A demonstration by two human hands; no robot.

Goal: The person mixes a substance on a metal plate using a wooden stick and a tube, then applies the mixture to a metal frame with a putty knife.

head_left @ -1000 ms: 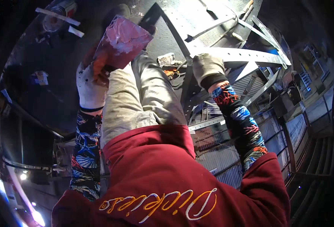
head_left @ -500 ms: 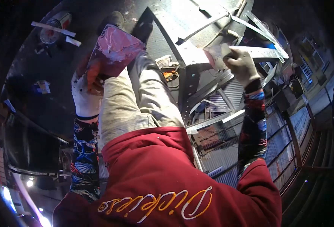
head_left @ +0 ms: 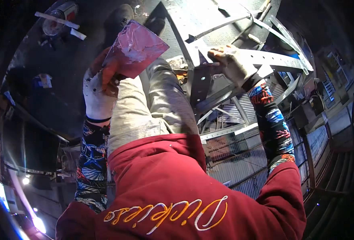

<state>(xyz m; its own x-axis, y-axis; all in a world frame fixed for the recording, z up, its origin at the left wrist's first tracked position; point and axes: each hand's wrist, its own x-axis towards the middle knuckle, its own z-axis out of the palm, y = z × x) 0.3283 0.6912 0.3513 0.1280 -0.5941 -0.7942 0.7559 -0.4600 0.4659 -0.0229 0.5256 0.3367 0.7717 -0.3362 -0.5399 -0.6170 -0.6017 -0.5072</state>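
Observation:
My left hand (head_left: 101, 82), in a pale glove with bare fingertips, grips a flat square board (head_left: 139, 48) from below. Pink putty (head_left: 135, 40) is smeared across the board's top. My right hand (head_left: 236, 64), gloved the same way, is bent over the corner of a metal frame (head_left: 279, 59) with its fingers closed and pointing left. The putty spreader it holds is mostly hidden beneath the fingers. Pale metal shows on both sides of this hand.
A can (head_left: 59, 20) lies at the upper left with pale strips (head_left: 57, 25) across it. Metal bars (head_left: 225, 25) cross the bright surface at the top. A crumpled pale object (head_left: 178, 64) sits beside my knee. Corrugated sheets (head_left: 245, 164) show below the frame.
My right hand has moved left and turned over onto the frame's corner, and the spreader's blade has gone largely out of sight. My left hand has shifted right and slightly up with the board.

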